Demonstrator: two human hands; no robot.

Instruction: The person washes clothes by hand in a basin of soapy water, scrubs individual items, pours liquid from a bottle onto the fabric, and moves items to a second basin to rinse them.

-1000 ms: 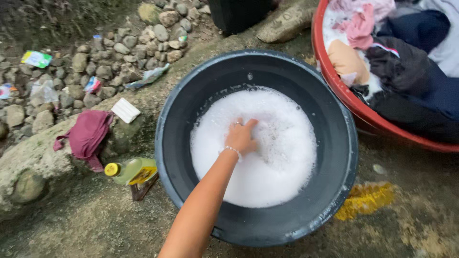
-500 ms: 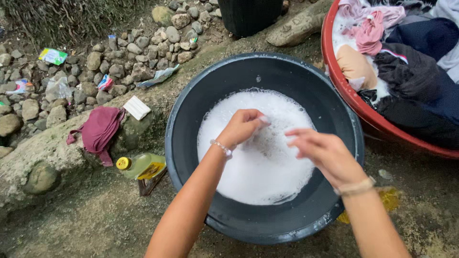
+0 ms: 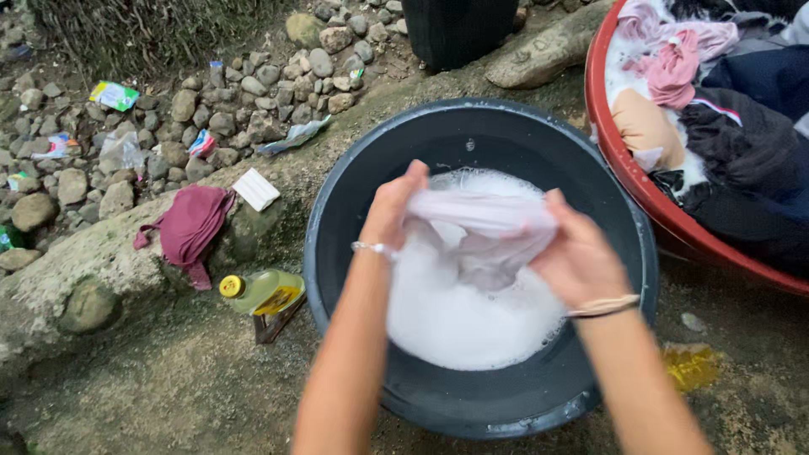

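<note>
Stony ground, suds [image 3: 472, 324] in black basin [image 3: 354, 202]

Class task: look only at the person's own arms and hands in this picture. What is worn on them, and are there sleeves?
No sleeves show: both forearms are bare. The left hand has a thin silvery bracelet at the wrist. The right hand has a pale, flat band around its wrist. No gloves.

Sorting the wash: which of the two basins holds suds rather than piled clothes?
The dark basin under both hands, full of white foam. The red basin at right holds heaped clothes.
</note>
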